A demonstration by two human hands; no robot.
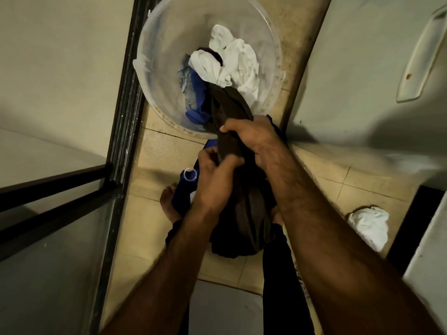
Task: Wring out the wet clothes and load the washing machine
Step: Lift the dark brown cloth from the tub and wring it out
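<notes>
A dark brown garment (228, 110) stretches from the clear plastic tub (167, 27) toward me and bunches over my legs. My right hand (251, 136) grips it near the tub's front rim. Just below, my left hand (215, 175) holds the same cloth, fingers curled round it. White clothes (232, 61) and blue clothes (196, 102) lie in the tub. The white appliance body (362, 68) at the right may be the washing machine; I cannot tell.
A dark metal door frame (125, 93) runs down the left side. A crumpled white cloth (370, 226) lies on the tiled floor (150, 213) at the right. My bare foot (169, 201) stands below the tub. A blue item with a clear ring (189, 175) is beside my left hand.
</notes>
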